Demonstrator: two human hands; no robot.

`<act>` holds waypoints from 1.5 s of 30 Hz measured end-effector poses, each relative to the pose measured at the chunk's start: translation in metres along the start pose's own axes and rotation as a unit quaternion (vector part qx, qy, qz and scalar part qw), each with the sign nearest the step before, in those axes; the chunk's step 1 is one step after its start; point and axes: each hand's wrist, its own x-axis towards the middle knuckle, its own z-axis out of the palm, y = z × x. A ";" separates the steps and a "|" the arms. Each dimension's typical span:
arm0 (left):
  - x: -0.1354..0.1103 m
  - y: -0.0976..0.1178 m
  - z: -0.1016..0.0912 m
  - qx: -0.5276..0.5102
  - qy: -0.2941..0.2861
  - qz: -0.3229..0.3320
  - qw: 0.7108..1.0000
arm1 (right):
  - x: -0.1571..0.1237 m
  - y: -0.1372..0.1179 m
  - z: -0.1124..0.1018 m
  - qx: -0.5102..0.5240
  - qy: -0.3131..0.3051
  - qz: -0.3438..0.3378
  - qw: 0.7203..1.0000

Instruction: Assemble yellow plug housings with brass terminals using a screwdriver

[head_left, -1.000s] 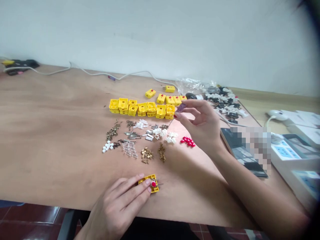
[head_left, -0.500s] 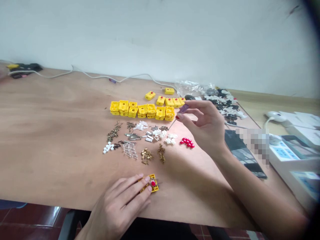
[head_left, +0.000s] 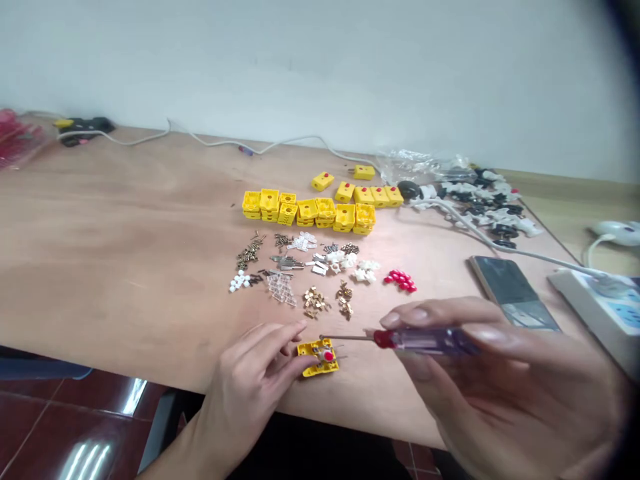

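Observation:
My left hand (head_left: 250, 380) rests on the table's front part, its fingertips against a small yellow plastic housing (head_left: 317, 358) with a red button set in it. My right hand (head_left: 505, 393) is close to the camera, pinching a screwdriver (head_left: 425, 341) with a clear purple handle and a red collar. The screwdriver's thin metal shaft points left, and its tip ends just above the housing's far edge. The fingers of my left hand hide part of the housing.
Rows of yellow housings (head_left: 307, 212) stand on the plywood table (head_left: 125, 267), with piles of small metal, white and clear parts and red buttons (head_left: 400, 281) in front. A phone (head_left: 513, 293), a power strip (head_left: 595, 293) and black-and-white parts (head_left: 480, 207) lie to the right.
My right hand has come down from above the rows to near the housing, with the screwdriver now level. The view has shifted, so the table's contents sit further right.

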 end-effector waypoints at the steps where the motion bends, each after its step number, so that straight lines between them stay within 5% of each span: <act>1: 0.003 0.001 0.000 -0.008 0.000 -0.005 1.000 | -0.003 -0.001 0.002 0.009 0.004 0.002 1.000; 13: 0.011 0.009 -0.001 -0.113 -0.039 -0.088 0.989 | -0.004 0.008 0.013 0.190 0.002 -0.060 0.980; 22: 0.011 0.011 0.006 -0.403 -0.010 -0.195 0.894 | -0.023 0.005 0.018 0.240 0.071 -0.021 0.968; 27: 0.009 0.010 0.007 -0.440 -0.011 -0.223 0.870 | -0.031 0.001 0.018 0.250 0.094 0.014 0.964; 36: 0.011 0.010 0.007 -0.356 0.029 -0.221 0.908 | -0.018 0.002 0.018 0.227 0.043 -0.035 0.972; 45: 0.002 0.009 0.005 -0.207 -0.013 -0.107 0.972 | -0.015 0.007 0.014 0.213 0.041 -0.067 0.974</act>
